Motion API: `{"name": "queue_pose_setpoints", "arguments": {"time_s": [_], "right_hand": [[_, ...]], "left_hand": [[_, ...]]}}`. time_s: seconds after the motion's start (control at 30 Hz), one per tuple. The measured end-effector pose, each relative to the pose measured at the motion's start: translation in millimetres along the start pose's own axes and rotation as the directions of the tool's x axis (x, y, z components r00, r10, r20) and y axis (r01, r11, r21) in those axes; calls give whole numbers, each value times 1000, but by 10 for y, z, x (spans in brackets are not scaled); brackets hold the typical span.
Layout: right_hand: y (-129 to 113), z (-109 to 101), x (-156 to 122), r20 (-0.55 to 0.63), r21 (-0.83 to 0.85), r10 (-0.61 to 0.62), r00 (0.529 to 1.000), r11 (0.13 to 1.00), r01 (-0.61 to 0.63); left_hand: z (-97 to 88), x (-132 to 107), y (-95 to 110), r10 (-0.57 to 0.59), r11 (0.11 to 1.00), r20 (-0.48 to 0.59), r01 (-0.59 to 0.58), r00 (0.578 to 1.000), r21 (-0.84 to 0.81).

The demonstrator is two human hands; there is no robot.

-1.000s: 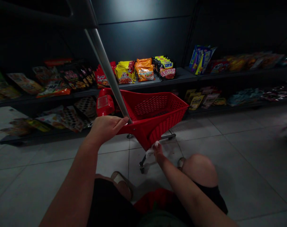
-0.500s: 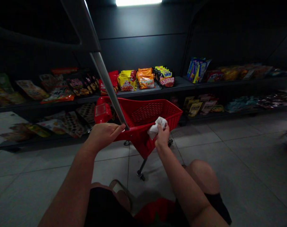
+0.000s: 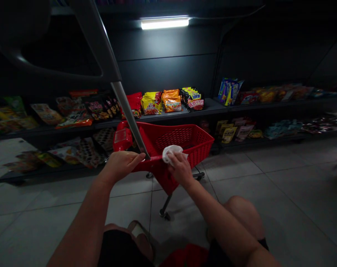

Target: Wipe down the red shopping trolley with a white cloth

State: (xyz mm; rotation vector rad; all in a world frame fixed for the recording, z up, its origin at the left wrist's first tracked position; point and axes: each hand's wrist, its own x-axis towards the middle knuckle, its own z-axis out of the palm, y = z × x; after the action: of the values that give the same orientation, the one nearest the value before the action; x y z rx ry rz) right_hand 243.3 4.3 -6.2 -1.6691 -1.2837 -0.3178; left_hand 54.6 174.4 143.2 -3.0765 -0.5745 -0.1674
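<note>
One bare knee [image 3: 244, 217] sits nearest, at lower right. Further forward, the left hand [image 3: 121, 166] has its fingers clamped on the rim of a red cart [image 3: 202, 150], thumb beside the metal post [image 3: 128, 115]. The right hand [image 3: 182, 171] has its fingers closed around a white cloth [image 3: 172, 152], held against the cart's near rim. The cart stands on the tiled floor [image 3: 240, 167]. Behind it, low shelves [image 3: 214, 106] bear yellow, orange and red snack packets [image 3: 172, 102], beneath a lit tube lamp [image 3: 164, 24].
</note>
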Motion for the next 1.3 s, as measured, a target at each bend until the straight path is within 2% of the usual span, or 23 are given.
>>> {"name": "queue_pose_setpoints", "arguments": {"time_s": [0.07, 0.1, 0.17, 0.27, 0.33, 0.37, 0.43, 0.47, 0.5, 0.6, 0.63, 0.7, 0.8, 0.87, 0.9, 0.97, 1.03, 1.1, 1.13, 1.2, 1.3], "right_hand": [[162, -112, 85, -43, -67, 97, 994, 993, -100], [142, -118, 129, -41, -86, 110, 993, 990, -113], [-90, -41, 219, 16, -98, 64, 998, 993, -62], [-589, 146, 338, 109, -94, -45, 993, 994, 55], [-731, 181, 385, 147, -108, -85, 985, 989, 102], [-709, 155, 395, 170, -137, -83, 982, 985, 106], [-523, 30, 393, 230, -241, -17, 973, 968, 74], [-399, -49, 387, 256, -308, 35, 966, 950, 47], [-285, -122, 383, 277, -373, 88, 957, 927, 23], [-157, -200, 393, 316, -498, 159, 935, 867, 21], [-198, -166, 400, 325, -503, 141, 935, 863, 45], [-346, -39, 407, 346, -451, 43, 937, 883, 126], [-455, 94, 388, 371, -340, -99, 923, 911, 234], [-291, 13, 346, 400, -346, -78, 913, 910, 229], [-135, -87, 315, 415, -371, -40, 909, 905, 209], [257, -362, 246, 415, -446, 60, 908, 883, 145], [610, -630, 186, 366, -523, 167, 915, 851, 54], [765, -757, 155, 300, -585, 262, 917, 810, -40], [743, -743, 153, 287, -597, 280, 916, 800, -58], [532, -568, 173, 315, -571, 226, 922, 821, -6], [99, -192, 241, 394, -451, 8, 919, 873, 185]], "left_hand": [[-13, -9, -30, 5, 1000, -1, -5, 1000, -11], [-16, -12, -39, 4, 1000, -6, -4, 1000, -15], [-13, -17, -53, 2, 1000, -16, -2, 1000, -18], [14, -28, -103, -14, 999, -61, 16, 998, 32], [43, -46, -169, -9, 996, -135, 21, 991, 87], [67, -63, -204, 2, 995, -194, 18, 981, 99], [149, -126, -248, 23, 995, -365, 13, 931, 94], [213, -172, -241, 25, 996, -464, 16, 885, 84], [294, -224, -208, 18, 996, -571, 33, 821, 79], [590, -351, 46, 74, 997, -743, -20, 665, 81], [678, -364, 162, 146, 989, -738, -103, 659, 104], [783, -332, 385, 280, 960, -645, -217, 711, 178], [721, -191, 586, 238, 960, -483, -128, 843, 248], [590, -91, 608, 161, 954, -321, -64, 933, 293], [525, -48, 595, 139, 946, -246, -55, 959, 319], [428, 28, 546, 129, 932, -127, -76, 984, 355], [393, 104, 499, 123, 925, -36, -101, 992, 366], [401, 190, 476, 108, 925, 48, -118, 993, 360], [409, 232, 473, 105, 927, 84, -128, 991, 353], [419, 299, 478, 108, 930, 137, -149, 985, 335], [406, 324, 474, 87, 937, 158, -135, 984, 321]]}}
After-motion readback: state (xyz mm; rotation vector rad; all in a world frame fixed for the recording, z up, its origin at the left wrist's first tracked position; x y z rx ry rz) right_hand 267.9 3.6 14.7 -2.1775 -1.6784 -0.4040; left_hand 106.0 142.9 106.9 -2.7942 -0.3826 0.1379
